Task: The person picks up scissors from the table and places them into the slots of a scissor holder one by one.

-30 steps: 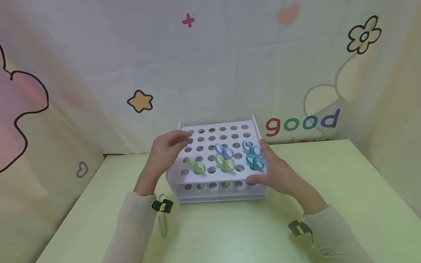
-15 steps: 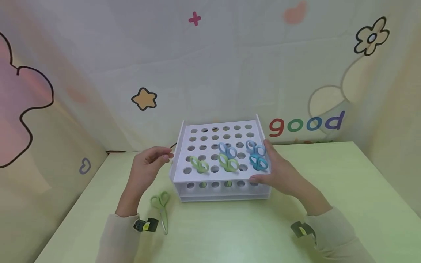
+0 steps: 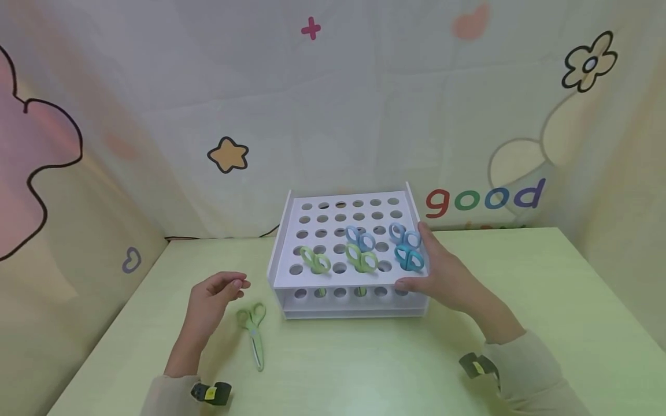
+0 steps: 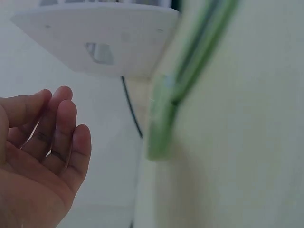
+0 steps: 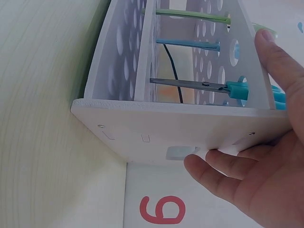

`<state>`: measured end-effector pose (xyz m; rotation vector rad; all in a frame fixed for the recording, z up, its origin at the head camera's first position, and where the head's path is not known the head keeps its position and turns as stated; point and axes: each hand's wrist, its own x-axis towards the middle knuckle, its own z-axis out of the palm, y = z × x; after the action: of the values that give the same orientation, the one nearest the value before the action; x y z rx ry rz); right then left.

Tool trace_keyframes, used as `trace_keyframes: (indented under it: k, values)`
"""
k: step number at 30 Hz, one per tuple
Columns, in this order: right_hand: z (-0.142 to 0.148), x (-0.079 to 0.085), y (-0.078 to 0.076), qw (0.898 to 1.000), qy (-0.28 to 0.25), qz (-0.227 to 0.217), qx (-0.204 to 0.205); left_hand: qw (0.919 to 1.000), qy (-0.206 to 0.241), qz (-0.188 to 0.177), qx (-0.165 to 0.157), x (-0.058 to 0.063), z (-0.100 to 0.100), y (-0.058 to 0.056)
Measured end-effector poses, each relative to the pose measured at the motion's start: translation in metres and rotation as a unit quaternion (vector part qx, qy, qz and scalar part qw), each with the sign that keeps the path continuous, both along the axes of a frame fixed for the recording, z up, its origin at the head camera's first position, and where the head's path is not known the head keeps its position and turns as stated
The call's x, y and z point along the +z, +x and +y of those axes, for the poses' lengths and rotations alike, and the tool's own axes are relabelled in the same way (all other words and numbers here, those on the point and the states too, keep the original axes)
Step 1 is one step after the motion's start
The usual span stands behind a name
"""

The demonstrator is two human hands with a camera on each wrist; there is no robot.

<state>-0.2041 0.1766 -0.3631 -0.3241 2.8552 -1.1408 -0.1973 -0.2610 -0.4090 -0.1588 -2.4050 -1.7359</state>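
My right hand point(image 3: 455, 280) grips the right side of a white rack point(image 3: 307, 281) with rows of round holes. In the right wrist view its thumb lies at the top plate's edge and its fingers touch the side panel. Upright in the holes stand two pairs of green scissors point(image 3: 361, 259), two light-blue pairs point(image 3: 404, 236) and a teal pair point(image 3: 409, 258), handles up. My left hand point(image 3: 205, 306) hovers left of the rack, fingers loosely bent, holding nothing. Just right of it, another pair of green scissors point(image 3: 256, 338) lies on the table, handles away from me; the left wrist view blurs it.
The light-green table point(image 3: 364, 364) ends at a patterned cloth backdrop point(image 3: 343, 115). A thin dark cable point(image 4: 130, 107) runs behind the rack. Each wrist carries a small dark camera point(image 3: 210, 394).
My left hand has drawn back from over the rack's left side, moving left and toward me, which uncovers the green scissors on the table. The right hand keeps its hold on the rack.
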Motion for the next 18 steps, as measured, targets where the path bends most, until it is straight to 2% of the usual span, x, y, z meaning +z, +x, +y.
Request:
trace_keyframes:
  k: [3, 5, 7, 10, 14, 18]
  values:
    - [-0.001, 0.000, 0.000, 1.000, 0.004, -0.005, -0.002, 0.9994, 0.013, -0.030, 0.012, -0.016, -0.010, 0.002]
    - [0.000, 0.000, 0.001, 1.000, 0.004, -0.007, -0.005, 0.9988, 0.007, -0.046, 0.017, -0.022, -0.014, 0.000]
    - [0.001, 0.000, 0.001, 1.000, 0.003, -0.009, -0.005, 0.9976, -0.010, -0.065, 0.021, -0.026, -0.017, 0.000]
    - [0.000, -0.001, 0.001, 1.000, 0.000, -0.009, -0.001, 0.9952, -0.061, -0.075, 0.013, -0.033, -0.024, -0.002]
    - [0.000, -0.001, 0.000, 1.000, -0.001, -0.005, 0.000, 0.9903, -0.128, -0.046, -0.031, -0.044, -0.032, -0.005]
    - [0.000, -0.001, -0.001, 1.000, -0.002, -0.006, 0.000, 0.9819, -0.175, -0.015, -0.071, -0.044, -0.036, -0.002]
